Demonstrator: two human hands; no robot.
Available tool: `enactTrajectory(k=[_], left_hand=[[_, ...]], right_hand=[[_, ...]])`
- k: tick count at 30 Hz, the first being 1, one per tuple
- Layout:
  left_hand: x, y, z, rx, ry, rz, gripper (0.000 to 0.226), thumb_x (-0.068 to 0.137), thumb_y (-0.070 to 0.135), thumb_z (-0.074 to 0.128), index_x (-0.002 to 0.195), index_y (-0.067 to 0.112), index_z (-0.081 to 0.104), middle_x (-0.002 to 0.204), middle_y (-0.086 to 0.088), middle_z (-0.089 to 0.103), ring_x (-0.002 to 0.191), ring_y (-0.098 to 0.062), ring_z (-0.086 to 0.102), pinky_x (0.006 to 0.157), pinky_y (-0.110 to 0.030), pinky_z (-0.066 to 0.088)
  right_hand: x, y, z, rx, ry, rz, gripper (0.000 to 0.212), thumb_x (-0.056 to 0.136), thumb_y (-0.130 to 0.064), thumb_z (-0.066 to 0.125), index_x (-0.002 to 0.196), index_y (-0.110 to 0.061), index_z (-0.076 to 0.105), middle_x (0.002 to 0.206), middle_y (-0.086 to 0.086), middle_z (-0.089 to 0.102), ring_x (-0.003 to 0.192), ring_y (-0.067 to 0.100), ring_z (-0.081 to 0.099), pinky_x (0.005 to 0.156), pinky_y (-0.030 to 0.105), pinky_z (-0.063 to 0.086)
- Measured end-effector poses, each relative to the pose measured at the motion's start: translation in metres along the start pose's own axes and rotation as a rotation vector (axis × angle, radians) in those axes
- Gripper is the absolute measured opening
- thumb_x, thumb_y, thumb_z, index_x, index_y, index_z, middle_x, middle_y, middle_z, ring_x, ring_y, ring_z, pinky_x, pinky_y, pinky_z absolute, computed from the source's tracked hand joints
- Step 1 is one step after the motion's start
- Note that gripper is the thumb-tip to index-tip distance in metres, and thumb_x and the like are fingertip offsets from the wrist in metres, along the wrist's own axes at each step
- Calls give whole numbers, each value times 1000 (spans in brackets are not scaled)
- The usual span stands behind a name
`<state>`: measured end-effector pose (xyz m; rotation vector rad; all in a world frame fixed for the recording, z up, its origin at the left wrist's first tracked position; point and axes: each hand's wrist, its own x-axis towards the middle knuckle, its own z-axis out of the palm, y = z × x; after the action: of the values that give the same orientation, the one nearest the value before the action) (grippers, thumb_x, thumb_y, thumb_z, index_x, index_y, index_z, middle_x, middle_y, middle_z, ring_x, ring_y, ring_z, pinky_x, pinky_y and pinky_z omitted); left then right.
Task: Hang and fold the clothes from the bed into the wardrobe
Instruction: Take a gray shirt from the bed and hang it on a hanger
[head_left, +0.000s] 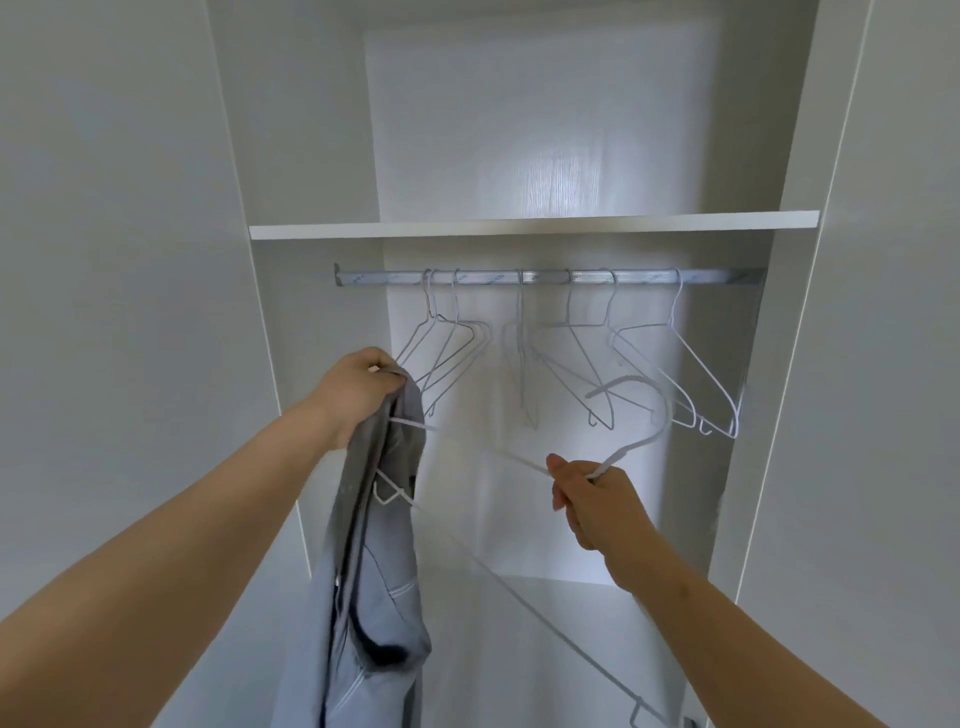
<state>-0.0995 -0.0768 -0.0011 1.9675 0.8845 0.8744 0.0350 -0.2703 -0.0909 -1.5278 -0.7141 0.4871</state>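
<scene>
Head view: a grey garment hangs in front of the open wardrobe, lower than the rail. Its top is bunched in the left hand, whose fingers curl tightly round the cloth and one end of a white wire hanger. The right hand pinches that hanger's neck, just under the hook. Empty hangers hang on the rail beneath a shelf.
</scene>
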Motion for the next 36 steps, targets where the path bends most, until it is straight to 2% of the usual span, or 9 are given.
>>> enactTrajectory(k=[4,8,15,18,21,24,28,32,36], left_hand=[[-25,11,32,-276,-131,-55,23,92,6,52,73,18,53,70,-7,53,62,-17,48,57,-23,41],[-50,20,44,-467,-350,-96,16,93,13,49,82,18,60,76,-4,61,65,-14,58,48,-15,48],[-55,9,42,-337,-733,11,30,89,4,51,65,21,60,67,2,60,62,-9,56,56,-18,46],[-45,1,37,115,-715,191,22,84,8,61,68,21,54,75,4,55,71,-12,52,64,-20,43],[-39,-3,41,668,-716,473,21,76,38,70,82,30,52,97,9,49,94,-12,47,81,-25,41],[-41,-2,57,559,-515,606,42,63,64,65,94,41,48,104,20,43,103,-5,39,88,-23,37],[-34,-10,85,479,-408,584,56,79,53,61,128,33,41,108,17,44,100,-1,45,85,-18,34],[-28,-18,95,404,-447,548,5,88,41,55,88,41,50,77,13,49,70,0,47,65,-13,36],[-26,-11,94,237,-510,512,16,81,36,66,75,44,53,79,9,54,69,-2,49,63,-10,39]], right_hand=[[5,4,15,-53,-3,-30,13,95,-24,51,98,-21,64,47,-18,42,44,-2,36,39,9,28],[9,11,22,-69,-48,-25,28,96,-26,48,123,-33,48,63,-17,38,52,-3,33,46,10,29],[10,11,16,84,-21,-7,23,94,-12,48,76,-18,61,38,-13,48,31,-3,41,36,6,30],[13,16,5,89,67,-16,23,91,-10,52,75,-20,66,44,-15,55,38,-3,46,40,9,34],[17,13,-2,88,73,-42,28,91,-10,51,73,-25,67,48,-17,57,43,-3,49,45,10,36],[17,6,-4,71,47,-84,26,89,-8,51,73,-23,66,42,-17,52,37,-4,47,37,7,33],[13,2,-6,83,19,-88,27,90,-7,49,71,-20,65,40,-11,50,34,1,43,36,11,33],[8,-3,-14,72,-12,-114,20,89,-18,58,71,-19,65,45,3,56,36,13,50,38,21,41],[8,-8,-28,194,-145,-81,13,90,-5,50,81,-6,59,55,11,64,45,21,61,43,23,49]])
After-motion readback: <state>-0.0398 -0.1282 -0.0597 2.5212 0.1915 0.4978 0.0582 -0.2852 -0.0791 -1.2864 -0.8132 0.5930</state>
